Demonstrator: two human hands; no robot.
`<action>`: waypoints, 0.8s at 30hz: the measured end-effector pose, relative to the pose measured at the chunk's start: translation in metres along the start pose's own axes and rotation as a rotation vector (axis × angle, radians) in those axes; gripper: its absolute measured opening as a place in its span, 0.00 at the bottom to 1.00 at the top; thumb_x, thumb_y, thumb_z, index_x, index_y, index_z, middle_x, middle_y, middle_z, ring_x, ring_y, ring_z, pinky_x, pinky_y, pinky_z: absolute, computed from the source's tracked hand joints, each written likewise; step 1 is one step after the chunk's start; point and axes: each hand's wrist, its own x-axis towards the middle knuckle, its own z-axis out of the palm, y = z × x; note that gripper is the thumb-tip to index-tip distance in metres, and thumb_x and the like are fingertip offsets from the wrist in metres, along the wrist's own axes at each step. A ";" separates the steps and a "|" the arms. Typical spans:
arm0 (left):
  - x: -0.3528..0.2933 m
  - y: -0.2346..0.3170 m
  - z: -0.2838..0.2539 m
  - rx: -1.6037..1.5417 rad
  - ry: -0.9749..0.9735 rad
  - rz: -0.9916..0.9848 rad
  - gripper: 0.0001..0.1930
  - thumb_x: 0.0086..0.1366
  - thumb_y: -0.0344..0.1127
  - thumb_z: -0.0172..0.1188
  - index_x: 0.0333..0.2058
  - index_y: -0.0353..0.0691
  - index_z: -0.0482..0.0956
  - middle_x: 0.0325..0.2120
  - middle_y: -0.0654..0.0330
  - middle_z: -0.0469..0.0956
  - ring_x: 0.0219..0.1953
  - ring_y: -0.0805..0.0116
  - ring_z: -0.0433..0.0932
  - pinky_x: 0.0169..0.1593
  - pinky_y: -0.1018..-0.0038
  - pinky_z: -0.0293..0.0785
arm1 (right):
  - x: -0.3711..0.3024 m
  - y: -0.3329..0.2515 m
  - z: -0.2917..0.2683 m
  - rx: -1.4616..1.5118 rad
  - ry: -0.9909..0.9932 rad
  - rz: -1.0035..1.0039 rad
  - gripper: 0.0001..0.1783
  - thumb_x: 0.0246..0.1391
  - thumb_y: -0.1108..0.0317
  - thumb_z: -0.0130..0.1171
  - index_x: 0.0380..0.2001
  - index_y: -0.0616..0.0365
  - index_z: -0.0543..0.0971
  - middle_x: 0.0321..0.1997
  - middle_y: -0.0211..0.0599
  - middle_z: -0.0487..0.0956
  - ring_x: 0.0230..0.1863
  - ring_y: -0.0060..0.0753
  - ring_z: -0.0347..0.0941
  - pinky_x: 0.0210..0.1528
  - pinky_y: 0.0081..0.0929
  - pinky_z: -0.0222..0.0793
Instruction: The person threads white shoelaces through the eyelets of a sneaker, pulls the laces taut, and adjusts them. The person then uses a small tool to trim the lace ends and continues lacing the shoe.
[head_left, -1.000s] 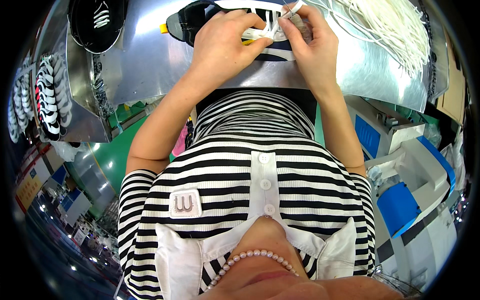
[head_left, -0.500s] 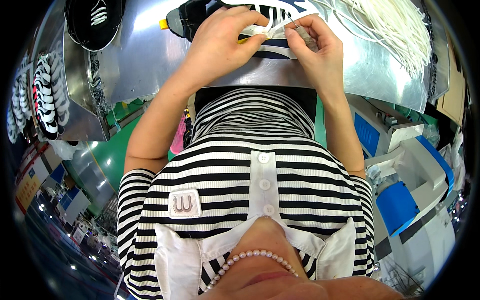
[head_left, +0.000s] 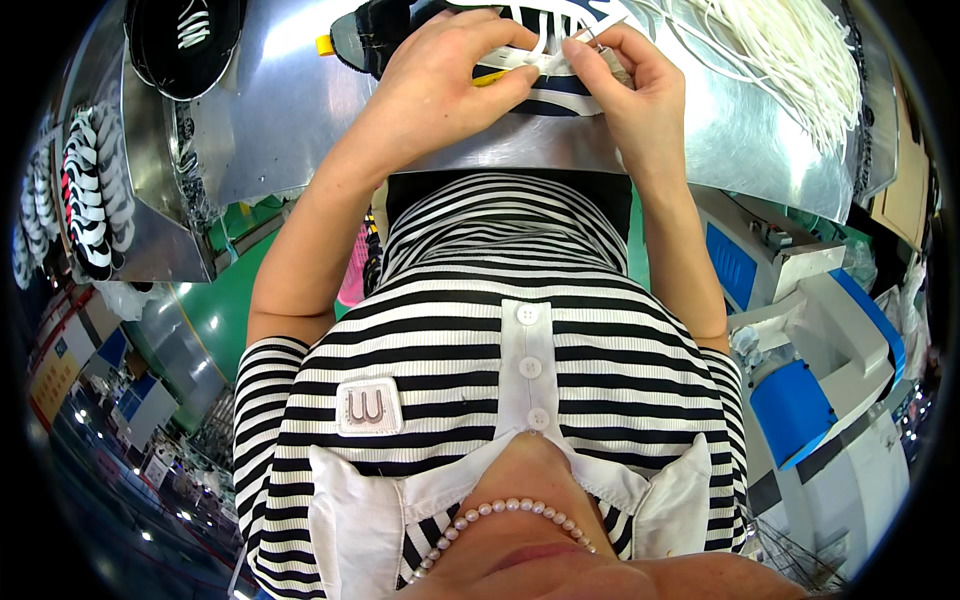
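Note:
A navy and white shoe upper (head_left: 560,103) lies across the metal table's near edge. My left hand (head_left: 435,85) is closed on it, index finger and thumb either side of the white lacing edge. White lace (head_left: 543,30) runs in loops across the upper's opening. My right hand (head_left: 645,95) is closed at the upper's right end. A thin metal tool with a tan wrapped handle (head_left: 622,70) sits in its fingers, and its thumb and index finger meet at a white lace end. The tool's tip is hard to make out.
A thick bundle of white laces (head_left: 790,60) spreads over the metal table (head_left: 290,120) at right. A black shoe with white lacing (head_left: 190,45) lies at far left, above stacked black-and-white shoe parts (head_left: 88,195). A grey and blue machine (head_left: 795,410) stands at lower right.
My right thumb and fingers have shifted slightly left and up toward the lacing edge, and the tool's handle is now more hidden. My left hand keeps its hold on the upper.

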 end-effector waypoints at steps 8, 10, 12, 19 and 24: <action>0.000 0.007 0.011 0.115 0.135 -0.014 0.15 0.56 0.40 0.68 0.38 0.37 0.81 0.35 0.58 0.81 0.39 0.57 0.78 0.45 0.67 0.72 | -0.006 -0.002 0.006 -0.246 0.050 -0.080 0.13 0.55 0.63 0.66 0.33 0.62 0.79 0.24 0.30 0.80 0.26 0.16 0.73 0.30 0.17 0.68; 0.001 0.007 0.011 0.112 0.125 -0.024 0.15 0.56 0.41 0.68 0.37 0.37 0.81 0.35 0.58 0.81 0.39 0.57 0.78 0.45 0.67 0.73 | -0.014 -0.006 0.003 -0.298 0.044 -0.129 0.14 0.57 0.62 0.65 0.37 0.62 0.76 0.24 0.32 0.81 0.26 0.19 0.75 0.30 0.19 0.69; 0.002 0.003 0.010 0.117 0.109 -0.011 0.15 0.56 0.41 0.68 0.37 0.37 0.80 0.34 0.57 0.81 0.38 0.57 0.79 0.43 0.67 0.73 | -0.027 -0.010 -0.002 -0.311 -0.015 -0.059 0.13 0.60 0.63 0.62 0.38 0.61 0.74 0.25 0.35 0.81 0.25 0.24 0.76 0.30 0.22 0.70; 0.000 -0.004 0.014 0.129 0.145 0.031 0.14 0.55 0.38 0.69 0.35 0.35 0.79 0.32 0.55 0.80 0.35 0.57 0.79 0.40 0.68 0.73 | -0.036 -0.016 -0.007 -0.417 -0.117 0.058 0.07 0.64 0.68 0.56 0.39 0.60 0.74 0.24 0.29 0.80 0.28 0.15 0.72 0.32 0.15 0.65; -0.004 -0.003 0.019 0.113 0.164 0.074 0.13 0.55 0.37 0.70 0.32 0.34 0.78 0.28 0.56 0.78 0.33 0.59 0.78 0.37 0.67 0.72 | -0.033 -0.014 -0.006 -0.396 -0.124 0.073 0.11 0.61 0.66 0.58 0.36 0.63 0.70 0.22 0.37 0.81 0.24 0.33 0.79 0.29 0.27 0.70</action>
